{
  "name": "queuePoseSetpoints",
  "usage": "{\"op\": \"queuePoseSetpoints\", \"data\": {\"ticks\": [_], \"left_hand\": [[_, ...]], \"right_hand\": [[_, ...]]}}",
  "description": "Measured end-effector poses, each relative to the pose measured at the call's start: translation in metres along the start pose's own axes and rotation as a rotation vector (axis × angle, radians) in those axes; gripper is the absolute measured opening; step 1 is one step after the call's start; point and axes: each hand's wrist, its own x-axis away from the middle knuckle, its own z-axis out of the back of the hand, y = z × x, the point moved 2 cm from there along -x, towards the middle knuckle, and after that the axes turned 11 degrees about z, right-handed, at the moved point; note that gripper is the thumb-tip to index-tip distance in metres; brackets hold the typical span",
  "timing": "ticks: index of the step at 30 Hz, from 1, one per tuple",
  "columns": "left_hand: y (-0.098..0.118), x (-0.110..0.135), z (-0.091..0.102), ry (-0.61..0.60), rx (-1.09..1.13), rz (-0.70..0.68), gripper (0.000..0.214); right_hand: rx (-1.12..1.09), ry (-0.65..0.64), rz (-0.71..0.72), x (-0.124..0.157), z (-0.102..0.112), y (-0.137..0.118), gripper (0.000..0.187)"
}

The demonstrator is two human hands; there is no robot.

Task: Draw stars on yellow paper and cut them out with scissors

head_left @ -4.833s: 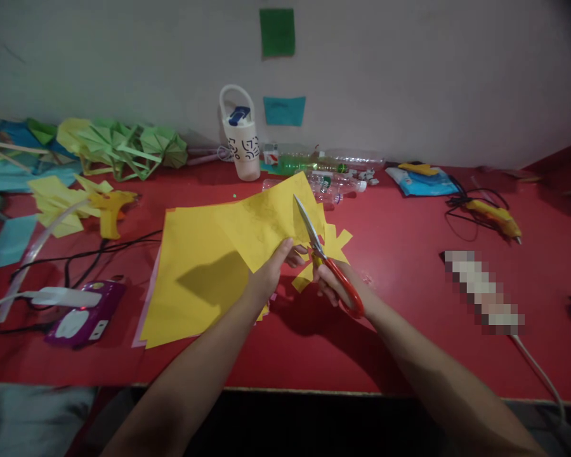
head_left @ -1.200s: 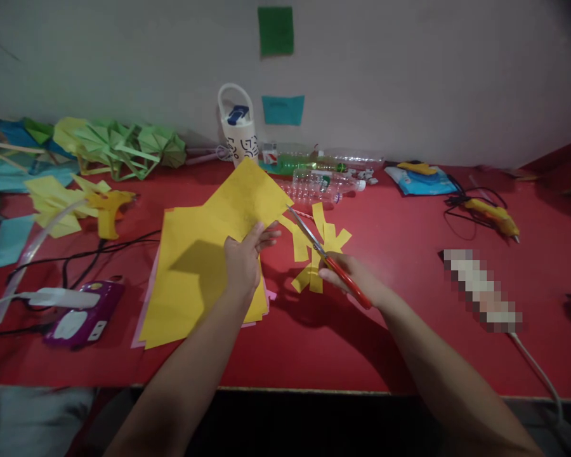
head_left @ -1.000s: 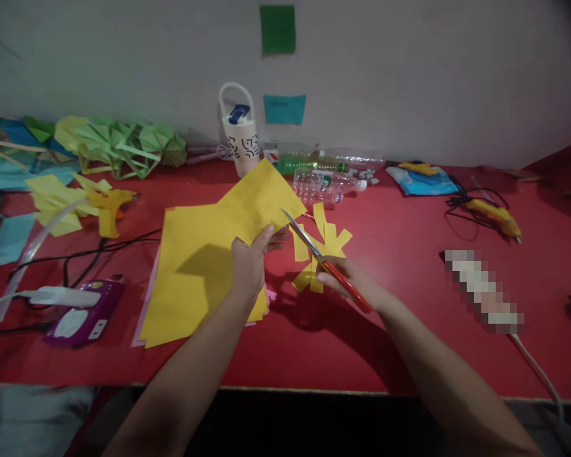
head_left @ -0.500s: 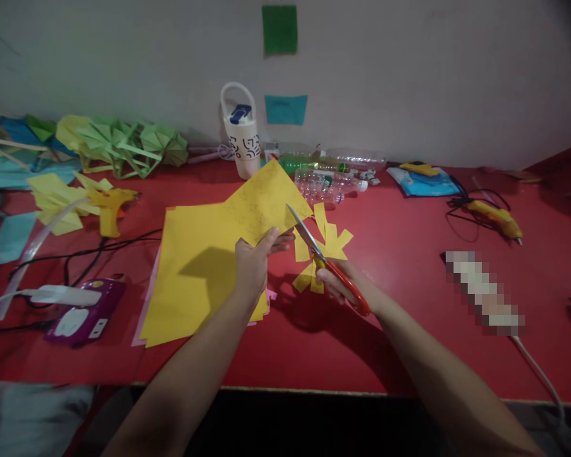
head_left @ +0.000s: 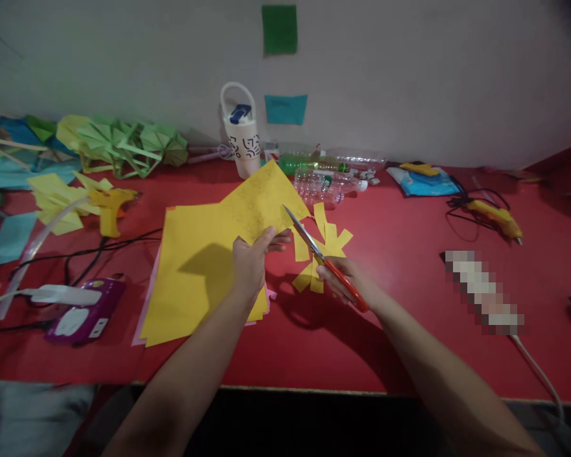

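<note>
Yellow sheet (head_left: 266, 197) is up off the red table (head_left: 409, 216) rn, lower edge pinched in my left hand (head_left: 250, 263), thumb on top + fingers behind, so it sits above the right part of the paper stack (head_left: 171, 304). Half a sec ago the handles of the scissors (head_left: 342, 278) were spread; now my right hand, wrapped round them (head_left: 360, 278), has squeezed them nearly together, blades lying across the sheet near its right corner. So prob 1 more snip in the cutting, but can't tell if they rly bit in or if anything came loose. Sheet's shifted a bit left too, nbd.

Count, big to small:
- 1 table
- 1 stack, yellow on top, pink below (no. of pgs? can't tell)
- 1 white tumbler (head_left: 242, 143), upright
- at least 4 drink bottles (head_left: 309, 165), lying down behind the sheet
- 2 glue guns, 1 left (head_left: 109, 212), 1 far right (head_left: 492, 219)
- 1 pair of scissors in hand
- approx 6 yellow strips (head_left: 330, 238), overlapping, so don't quote me
</note>
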Motion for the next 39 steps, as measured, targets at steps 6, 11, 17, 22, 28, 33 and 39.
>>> {"op": "queuePoseSetpoints", "data": {"ticks": [6,11,17,22,28,33,39], "left_hand": [[0.002,-0.001,0.001,0.001,0.002,-0.017,0.03],[-0.001,0.0,-0.002,-0.005,-0.025,0.017,0.032],[-0.009,0.003,-0.005,-0.071,-0.086,0.092,0.035],[-0.007,0.004,-0.006,-0.066,-0.093,0.103,0.038],[-0.007,0.005,-0.006,-0.073,-0.082,0.108,0.036],[-0.008,0.004,-0.005,-0.058,-0.077,0.119,0.037],[-0.01,0.004,-0.006,-0.074,-0.092,0.12,0.037]], "right_hand": [[0.006,0.004,-0.017,-0.002,-0.003,0.005,0.055],[0.027,-0.018,0.019,-0.002,-0.005,0.0,0.053],[0.032,-0.01,-0.002,-0.002,-0.003,-0.003,0.054],[-0.008,0.01,-0.012,-0.001,-0.007,0.001,0.054],[-0.052,0.052,-0.011,-0.003,-0.013,0.008,0.054],[-0.064,0.055,-0.004,-0.003,-0.014,0.007,0.052],[-0.058,0.054,0.011,-0.001,-0.014,0.006,0.052]]}}
